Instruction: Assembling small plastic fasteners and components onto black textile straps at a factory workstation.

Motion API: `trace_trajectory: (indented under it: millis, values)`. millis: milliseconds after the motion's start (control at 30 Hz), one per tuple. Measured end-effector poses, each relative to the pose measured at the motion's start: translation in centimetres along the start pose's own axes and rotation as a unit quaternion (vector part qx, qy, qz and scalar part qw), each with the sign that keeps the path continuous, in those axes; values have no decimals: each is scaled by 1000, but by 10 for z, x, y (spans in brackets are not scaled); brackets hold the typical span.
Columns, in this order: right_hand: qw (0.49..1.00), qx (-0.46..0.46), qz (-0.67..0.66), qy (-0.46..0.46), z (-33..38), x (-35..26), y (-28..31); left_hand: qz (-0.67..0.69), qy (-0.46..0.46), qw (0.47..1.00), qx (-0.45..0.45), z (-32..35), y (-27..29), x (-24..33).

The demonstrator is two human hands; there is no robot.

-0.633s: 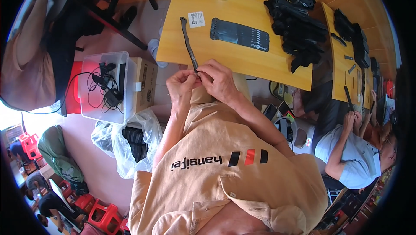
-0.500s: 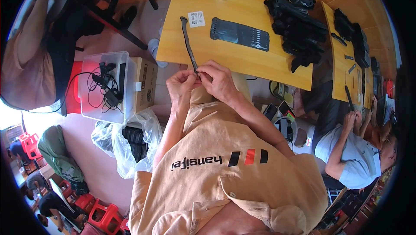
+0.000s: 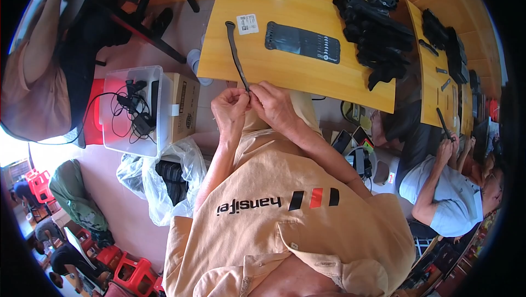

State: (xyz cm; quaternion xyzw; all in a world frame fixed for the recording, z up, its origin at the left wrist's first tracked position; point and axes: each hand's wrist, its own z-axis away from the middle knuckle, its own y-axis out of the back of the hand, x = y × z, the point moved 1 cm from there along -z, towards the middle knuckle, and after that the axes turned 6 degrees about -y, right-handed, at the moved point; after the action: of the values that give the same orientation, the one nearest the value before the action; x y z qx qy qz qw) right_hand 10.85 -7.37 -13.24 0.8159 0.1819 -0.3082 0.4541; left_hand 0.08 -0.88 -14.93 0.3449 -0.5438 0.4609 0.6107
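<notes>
Beside a yellow table (image 3: 307,73), left hand (image 3: 230,109) and right hand (image 3: 274,106) in fingertip pinch on dark strap (image 3: 235,56).

A clear plastic bin (image 3: 118,139) stood on the pink floor (image 3: 134,184), with black cables (image 3: 143,124) tangled inside it. A cardboard box (image 3: 182,105) sat just beside the bin on its right. Below the bin lay a clear plastic bag (image 3: 189,168) with black items (image 3: 174,179) in it. A dark green cloth (image 3: 76,198) hung to the bin's lower left, and red stools (image 3: 134,272) stood well below the bin. Far right of the bin was a person in a light blue shirt (image 3: 452,201).
</notes>
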Motion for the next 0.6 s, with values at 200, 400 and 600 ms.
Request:
trace_trajectory:
  millis: [200,400,600]
  values:
    - [999,7,24,39,0,4,-5,-25,-19,999,7,-3,0,-2]
    - [998,17,23,63,-5,9,-7,11,-26,1000,4,-4,-3,-4]
    - [999,6,28,40,-6,13,-10,10,-16,999,-43,-11,4,-14]
